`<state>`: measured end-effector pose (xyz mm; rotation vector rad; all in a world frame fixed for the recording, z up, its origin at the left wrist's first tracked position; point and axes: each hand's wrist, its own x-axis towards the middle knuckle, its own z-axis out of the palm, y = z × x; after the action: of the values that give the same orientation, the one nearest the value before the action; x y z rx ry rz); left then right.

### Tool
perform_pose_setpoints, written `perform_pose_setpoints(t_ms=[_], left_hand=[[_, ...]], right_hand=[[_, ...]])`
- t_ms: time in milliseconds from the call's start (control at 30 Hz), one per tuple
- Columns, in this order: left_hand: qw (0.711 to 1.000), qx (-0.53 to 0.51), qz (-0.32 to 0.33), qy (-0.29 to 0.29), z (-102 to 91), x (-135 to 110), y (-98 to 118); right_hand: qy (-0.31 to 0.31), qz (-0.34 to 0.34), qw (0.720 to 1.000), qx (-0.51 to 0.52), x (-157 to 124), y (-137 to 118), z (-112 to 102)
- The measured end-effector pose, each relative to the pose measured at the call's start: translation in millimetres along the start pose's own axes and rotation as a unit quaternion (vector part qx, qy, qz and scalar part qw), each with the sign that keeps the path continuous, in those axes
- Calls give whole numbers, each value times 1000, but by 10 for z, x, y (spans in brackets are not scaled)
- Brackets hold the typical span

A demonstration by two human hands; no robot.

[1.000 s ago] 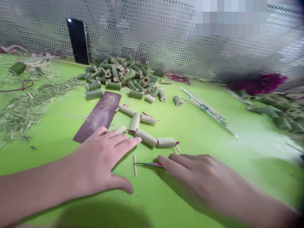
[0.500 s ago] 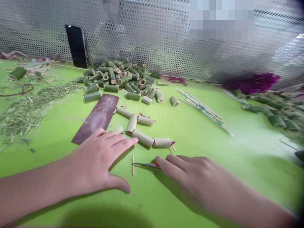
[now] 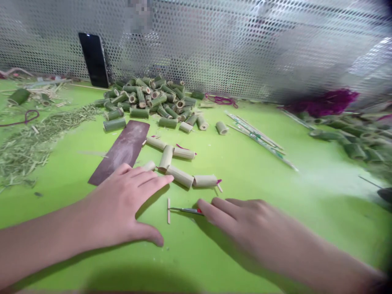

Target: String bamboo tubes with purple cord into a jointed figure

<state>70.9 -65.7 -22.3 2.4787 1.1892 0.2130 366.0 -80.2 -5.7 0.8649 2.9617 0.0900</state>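
**On the lime-green mat [image 3: 337, 208] — a slim metal pick [image 3: 185, 210] at my right fingertip**

Just ahead of my right hand [image 3: 241, 228], the pick points left, its long axis running nearly straight across my view. Its red end sits at my right index fingertip [image 3: 203, 208], and its thin metal shaft reaches toward a short bamboo splint [image 3: 168, 211], which lies crosswise to it and meets its far tip. My right hand is clearly the nearer of the two; my left hand [image 3: 119, 206] lies on the other side of the splint, apart from the pick.

My right hand is low and palm down, its fingers stretched forward and fairly close together. Whether it is pressing the red end or pinching the pick, I cannot tell — the end disappears beneath my finger. My left hand is wide open, palm down on the mat, with its fingers fanned and its thumb spread, holding nothing. Its fingers lie across the lower edge of a dark brown abrasive strip [image 3: 119, 152], and the longest fingertip stops just short of a pale bamboo tube [image 3: 180, 176], one of a loose group ahead of my hands. Farther off sits a heap of green bamboo sections [image 3: 143, 100], with a phone [image 3: 93, 60] propped against a perforated metal screen [image 3: 245, 41].
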Motion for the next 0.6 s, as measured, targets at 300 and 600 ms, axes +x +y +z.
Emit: perform_pose_setpoints(t_ms=[300,600], left_hand=[[1000,-1,-9,5,-12,1,24],[1000,3,-2,7,-12,-5,18]], right_hand=[[-12,-30,999,17,315,-78,4],[1,3,1000,-8,-35,-29,1]])
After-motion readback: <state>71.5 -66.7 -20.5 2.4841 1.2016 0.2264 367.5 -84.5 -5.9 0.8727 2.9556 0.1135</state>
